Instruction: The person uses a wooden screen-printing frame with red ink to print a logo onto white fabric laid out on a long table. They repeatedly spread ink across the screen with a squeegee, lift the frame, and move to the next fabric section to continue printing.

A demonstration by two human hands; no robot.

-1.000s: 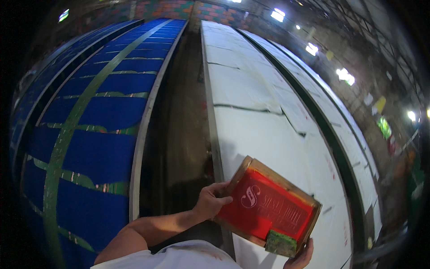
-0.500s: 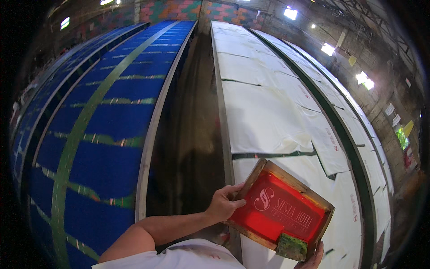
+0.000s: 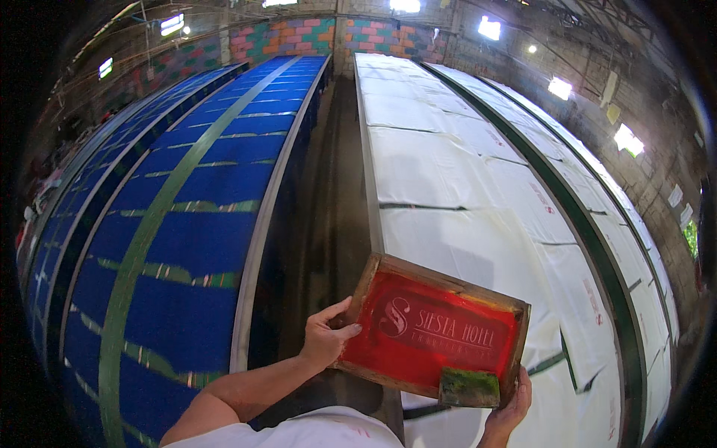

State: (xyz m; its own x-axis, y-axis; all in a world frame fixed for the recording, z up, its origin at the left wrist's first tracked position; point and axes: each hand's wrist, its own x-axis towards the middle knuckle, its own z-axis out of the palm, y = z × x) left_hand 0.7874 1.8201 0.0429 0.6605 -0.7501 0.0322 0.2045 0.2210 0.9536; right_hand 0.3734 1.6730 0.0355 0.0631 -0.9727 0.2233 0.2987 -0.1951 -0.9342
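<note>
A wooden-framed printing screen [image 3: 396,355], coated red with a pale emblem and lettering, is held above the right-hand table of white cloth pieces [image 3: 441,172]. My left hand [image 3: 326,337] is closed on the frame's left side, thumb on its face. My right hand [image 3: 510,405] grips the lower right corner. A small green-stained block [image 3: 469,387] rests at the screen's lower right, beside my right hand; its underside is hidden.
Long tables with blue cloth pieces [image 3: 187,246] run along the left. A narrow aisle [image 3: 336,164] separates them from the white rows, which continue right. Behind stand a painted block wall [image 3: 299,37] and bright windows [image 3: 489,28].
The view has lifted to show more of the back wall. The screen in my hands has become less tilted and has moved a little left since half a second ago.
</note>
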